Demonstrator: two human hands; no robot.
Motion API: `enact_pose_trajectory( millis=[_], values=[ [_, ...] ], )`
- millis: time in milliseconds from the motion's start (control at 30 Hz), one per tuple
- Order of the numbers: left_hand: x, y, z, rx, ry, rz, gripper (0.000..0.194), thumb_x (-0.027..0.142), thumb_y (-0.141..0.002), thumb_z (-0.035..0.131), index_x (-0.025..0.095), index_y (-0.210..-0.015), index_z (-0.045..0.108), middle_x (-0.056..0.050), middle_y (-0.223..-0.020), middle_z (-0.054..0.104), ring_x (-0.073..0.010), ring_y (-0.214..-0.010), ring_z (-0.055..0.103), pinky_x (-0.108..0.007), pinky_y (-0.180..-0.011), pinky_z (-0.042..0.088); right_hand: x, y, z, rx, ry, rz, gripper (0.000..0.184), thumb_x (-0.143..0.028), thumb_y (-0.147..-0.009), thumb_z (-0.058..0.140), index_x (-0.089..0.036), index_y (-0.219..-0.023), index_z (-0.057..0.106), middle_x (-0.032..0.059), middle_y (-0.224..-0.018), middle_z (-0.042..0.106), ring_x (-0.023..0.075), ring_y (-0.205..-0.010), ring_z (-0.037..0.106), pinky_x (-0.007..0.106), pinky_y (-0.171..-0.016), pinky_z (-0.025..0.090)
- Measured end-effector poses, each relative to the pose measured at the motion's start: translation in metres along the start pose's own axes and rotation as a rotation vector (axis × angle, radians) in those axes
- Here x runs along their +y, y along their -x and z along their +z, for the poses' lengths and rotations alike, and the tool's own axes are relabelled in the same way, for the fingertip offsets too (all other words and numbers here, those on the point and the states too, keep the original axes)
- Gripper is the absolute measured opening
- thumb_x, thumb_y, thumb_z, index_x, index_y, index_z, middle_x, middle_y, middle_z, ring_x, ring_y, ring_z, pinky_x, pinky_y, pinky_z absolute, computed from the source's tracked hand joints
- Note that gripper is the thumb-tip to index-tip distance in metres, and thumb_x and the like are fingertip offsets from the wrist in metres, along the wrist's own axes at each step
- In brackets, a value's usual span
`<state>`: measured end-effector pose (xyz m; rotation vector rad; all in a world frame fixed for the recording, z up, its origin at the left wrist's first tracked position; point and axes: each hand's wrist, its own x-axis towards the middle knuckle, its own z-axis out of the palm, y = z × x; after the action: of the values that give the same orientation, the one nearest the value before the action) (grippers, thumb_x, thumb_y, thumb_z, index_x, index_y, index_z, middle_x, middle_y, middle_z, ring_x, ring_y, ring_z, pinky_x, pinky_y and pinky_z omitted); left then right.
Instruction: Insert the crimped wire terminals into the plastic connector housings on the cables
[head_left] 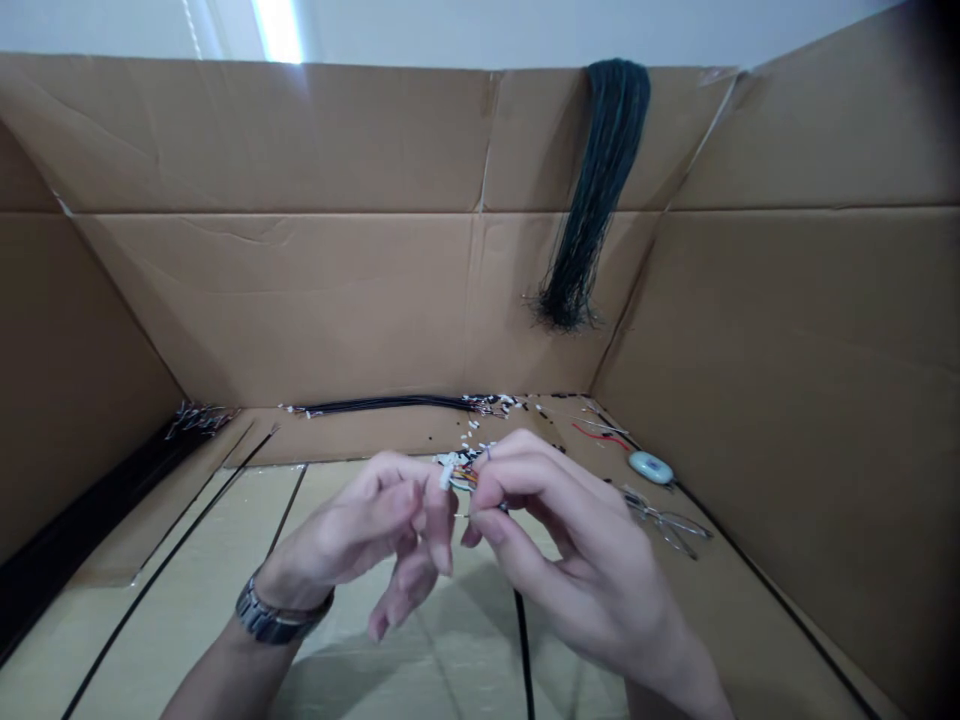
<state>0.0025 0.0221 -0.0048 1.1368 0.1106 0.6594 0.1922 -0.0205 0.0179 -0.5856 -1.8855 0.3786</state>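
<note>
My left hand (375,535) is raised in the middle, with a watch (281,610) on its wrist. Its curled index finger and thumb are at a small white connector (447,472), and the lower fingers hang loose. Beside it my right hand (570,540) pinches a thin wire between thumb and index finger. Several coloured wires (465,480) run between the connector and the right fingertips. From below the right hand a black cable (523,650) hangs toward the bottom edge. The fingers partly hide the wire ends.
Cardboard walls (300,270) enclose the work surface. Dark green wires (604,180) drape over the back wall. Black cables (390,403) lie along its foot, and a thick bundle (97,500) lies left. Tweezers or pliers-like metal tools (671,520) and a pale oval object (651,467) are at right.
</note>
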Motion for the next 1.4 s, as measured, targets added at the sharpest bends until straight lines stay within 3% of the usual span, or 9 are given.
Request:
enact_pose_trajectory(
  millis=[133,267,400,667,967,1400],
  values=[
    [0.007,0.002,-0.013,0.038,-0.160,0.094,0.038,0.047,-0.101,0.054,0.014,-0.085,0.064,0.006,-0.056,0.049,-0.0052,-0.037,0.054,-0.010,-0.036,0.042,0.003,0.001,0.001,-0.028,-0.002,0.085,0.014,-0.009,-0.095,0.057,-0.022,-0.094,0.056,-0.0033,-0.085,0.059,0.0089,-0.076,0.058,0.021,-0.068,0.047],
    [0.010,0.000,-0.013,0.049,-0.263,0.012,0.033,0.040,-0.102,0.055,0.015,-0.080,0.058,0.006,-0.055,0.048,-0.0051,-0.035,0.052,-0.011,-0.037,0.041,0.003,0.001,0.002,-0.056,-0.085,0.168,0.011,-0.012,-0.098,0.055,-0.023,-0.095,0.056,-0.0030,-0.087,0.058,0.0091,-0.076,0.060,0.022,-0.065,0.049],
    [0.006,-0.005,-0.013,-0.029,-0.266,0.032,0.034,0.039,-0.100,0.057,0.014,-0.078,0.059,0.006,-0.053,0.049,-0.0059,-0.033,0.049,-0.015,-0.037,0.038,-0.002,0.002,0.004,-0.028,-0.089,0.222,0.011,-0.013,-0.098,0.055,-0.022,-0.093,0.058,-0.0024,-0.087,0.058,0.0103,-0.077,0.061,0.024,-0.068,0.049],
    [0.006,-0.003,-0.012,-0.161,-0.500,0.236,0.032,0.031,-0.102,0.054,0.013,-0.082,0.072,-0.001,-0.049,0.059,-0.0106,-0.042,0.057,-0.020,-0.051,0.049,-0.020,0.005,0.007,-0.022,-0.012,0.206,0.012,-0.009,-0.097,0.054,-0.021,-0.092,0.056,-0.0037,-0.086,0.059,0.0074,-0.078,0.057,0.020,-0.073,0.048],
    [0.008,-0.006,-0.008,-0.135,-0.605,0.342,0.031,0.030,-0.102,0.057,0.013,-0.083,0.075,-0.002,-0.048,0.059,-0.0114,-0.044,0.055,-0.022,-0.052,0.046,-0.024,0.006,0.001,-0.060,-0.049,0.252,0.015,-0.011,-0.099,0.052,-0.022,-0.089,0.053,-0.0059,-0.088,0.060,0.0058,-0.080,0.058,0.020,-0.079,0.047],
    [0.010,-0.001,-0.009,-0.077,-0.812,0.332,0.035,0.035,-0.103,0.054,0.016,-0.083,0.076,-0.004,-0.055,0.064,-0.0150,-0.054,0.059,-0.025,-0.059,0.048,-0.026,0.006,-0.002,-0.061,-0.070,0.314,0.013,-0.016,-0.100,0.051,-0.022,-0.090,0.057,-0.0032,-0.089,0.063,0.0095,-0.078,0.061,0.024,-0.070,0.052]
  ],
)
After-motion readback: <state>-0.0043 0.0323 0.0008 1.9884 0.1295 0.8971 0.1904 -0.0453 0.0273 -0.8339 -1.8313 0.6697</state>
